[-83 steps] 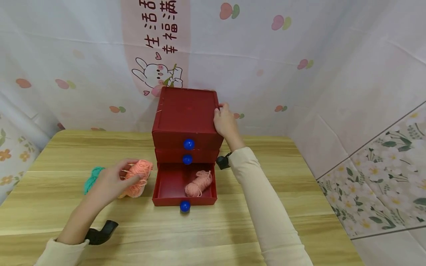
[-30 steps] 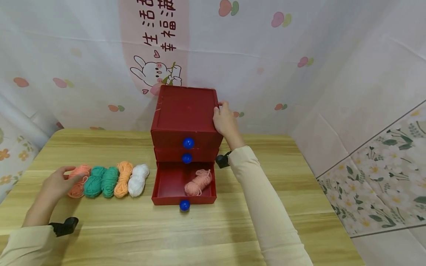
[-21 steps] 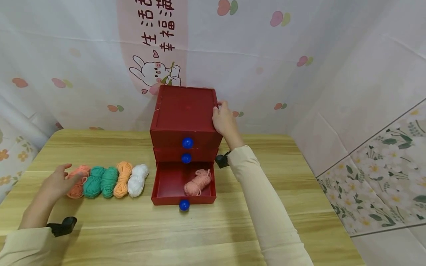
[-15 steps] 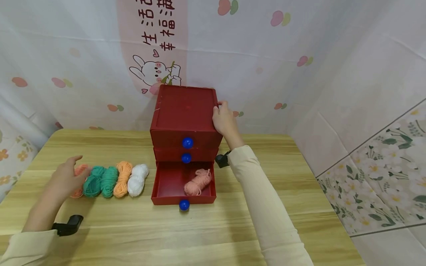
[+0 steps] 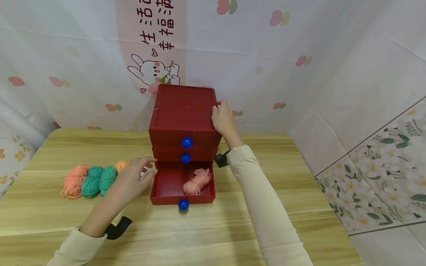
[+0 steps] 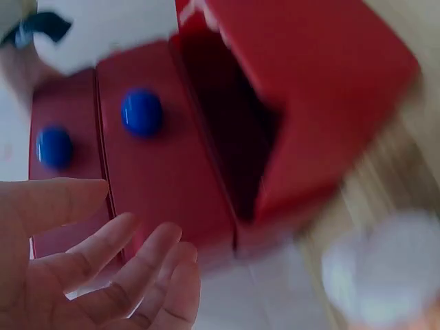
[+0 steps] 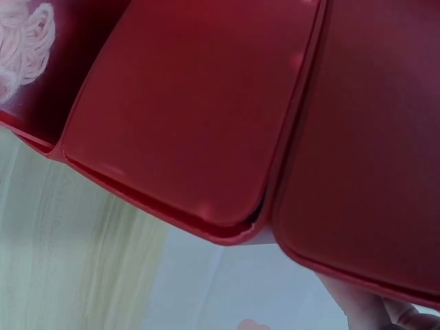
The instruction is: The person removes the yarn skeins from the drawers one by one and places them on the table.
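A red drawer cabinet (image 5: 186, 107) with blue knobs stands on the table, its bottom drawer (image 5: 168, 186) pulled out. Inside the drawer, toward the right, lies a pink yarn skein (image 5: 197, 183). My right hand (image 5: 224, 120) grips the cabinet's upper right edge, thumb on top. By the drawer's left side hovers my left hand (image 5: 134, 177), fingers loosely spread and holding nothing. It mostly covers a white yarn skein (image 6: 385, 268) in the head view. Left of it, a row holds a light orange skein (image 5: 121, 165), two green skeins (image 5: 108, 179) and a coral skein (image 5: 74, 181).
The wooden table (image 5: 206, 236) runs back to a patterned curtain (image 5: 259, 74) close behind the cabinet. Black wrist cameras (image 5: 118, 227) stick out from both sleeves. A floral-tiled surface (image 5: 382, 177) borders the right side.
My left hand carried the coral skein to the row's far left end and let go. It has since swung right, over the white skein to the drawer's side. My right hand stays put.
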Demonstrator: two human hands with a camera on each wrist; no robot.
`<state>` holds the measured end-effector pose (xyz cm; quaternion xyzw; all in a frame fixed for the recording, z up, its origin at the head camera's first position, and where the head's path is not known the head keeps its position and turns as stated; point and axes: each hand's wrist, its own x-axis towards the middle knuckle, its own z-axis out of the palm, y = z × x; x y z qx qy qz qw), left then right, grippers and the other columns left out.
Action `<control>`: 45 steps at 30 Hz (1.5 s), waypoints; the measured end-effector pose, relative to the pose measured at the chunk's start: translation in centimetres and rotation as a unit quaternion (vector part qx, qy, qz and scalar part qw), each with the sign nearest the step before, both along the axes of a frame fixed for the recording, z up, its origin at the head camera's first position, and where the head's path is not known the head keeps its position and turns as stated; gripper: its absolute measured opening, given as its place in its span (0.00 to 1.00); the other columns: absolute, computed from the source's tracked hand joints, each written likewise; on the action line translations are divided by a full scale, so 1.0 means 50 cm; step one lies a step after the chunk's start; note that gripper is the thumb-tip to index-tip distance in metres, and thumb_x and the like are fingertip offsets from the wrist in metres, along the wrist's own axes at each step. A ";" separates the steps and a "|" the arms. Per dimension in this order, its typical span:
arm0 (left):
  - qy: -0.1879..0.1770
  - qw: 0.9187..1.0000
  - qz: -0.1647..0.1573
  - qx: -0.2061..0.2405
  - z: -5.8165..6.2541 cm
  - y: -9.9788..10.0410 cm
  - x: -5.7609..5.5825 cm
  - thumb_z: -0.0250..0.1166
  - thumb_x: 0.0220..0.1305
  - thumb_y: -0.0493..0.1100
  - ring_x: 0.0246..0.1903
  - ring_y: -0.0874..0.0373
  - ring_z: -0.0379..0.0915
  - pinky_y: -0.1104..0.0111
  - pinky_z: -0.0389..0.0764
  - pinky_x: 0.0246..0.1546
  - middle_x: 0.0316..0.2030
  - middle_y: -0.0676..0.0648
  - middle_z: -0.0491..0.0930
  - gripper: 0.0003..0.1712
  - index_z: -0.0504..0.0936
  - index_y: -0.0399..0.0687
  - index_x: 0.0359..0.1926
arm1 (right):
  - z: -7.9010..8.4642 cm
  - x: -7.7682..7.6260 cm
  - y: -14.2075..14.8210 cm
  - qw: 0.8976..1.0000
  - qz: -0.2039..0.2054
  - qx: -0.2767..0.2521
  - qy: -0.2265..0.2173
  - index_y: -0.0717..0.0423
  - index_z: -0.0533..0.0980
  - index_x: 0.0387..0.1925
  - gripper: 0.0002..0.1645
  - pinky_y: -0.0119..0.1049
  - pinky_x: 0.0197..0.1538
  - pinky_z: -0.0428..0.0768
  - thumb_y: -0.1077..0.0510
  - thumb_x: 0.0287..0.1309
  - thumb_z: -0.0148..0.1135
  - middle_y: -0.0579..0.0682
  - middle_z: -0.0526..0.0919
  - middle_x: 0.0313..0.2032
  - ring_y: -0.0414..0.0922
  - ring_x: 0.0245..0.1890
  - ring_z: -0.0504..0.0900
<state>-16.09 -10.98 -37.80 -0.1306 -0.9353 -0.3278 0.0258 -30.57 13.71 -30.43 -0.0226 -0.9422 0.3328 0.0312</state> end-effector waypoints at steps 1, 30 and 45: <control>-0.002 1.000 -0.009 0.001 -0.003 0.015 0.000 0.59 0.63 0.41 0.41 0.44 0.75 0.54 0.79 0.38 0.43 0.37 0.78 0.19 0.74 0.38 0.53 | 0.000 0.000 0.000 1.000 0.000 -0.002 0.001 0.53 0.54 0.66 0.27 0.48 0.55 0.73 0.48 0.71 0.35 0.59 0.72 0.58 0.53 0.52 0.75; -0.112 0.991 -0.056 -0.050 -0.113 0.230 -0.056 0.68 0.54 0.51 0.52 0.43 0.73 0.50 0.75 0.50 0.54 0.38 0.76 0.34 0.72 0.39 0.59 | 0.002 0.000 -0.001 1.000 0.004 -0.013 0.005 0.53 0.54 0.67 0.27 0.48 0.57 0.71 0.48 0.71 0.35 0.59 0.71 0.59 0.53 0.54 0.74; -0.120 0.992 -0.032 -0.036 -0.126 0.242 -0.071 0.70 0.51 0.48 0.38 0.48 0.74 0.53 0.77 0.41 0.42 0.41 0.78 0.26 0.75 0.42 0.49 | 0.001 0.001 0.003 1.000 0.003 -0.021 -0.005 0.53 0.54 0.67 0.27 0.48 0.55 0.72 0.48 0.71 0.35 0.59 0.71 0.58 0.53 0.52 0.75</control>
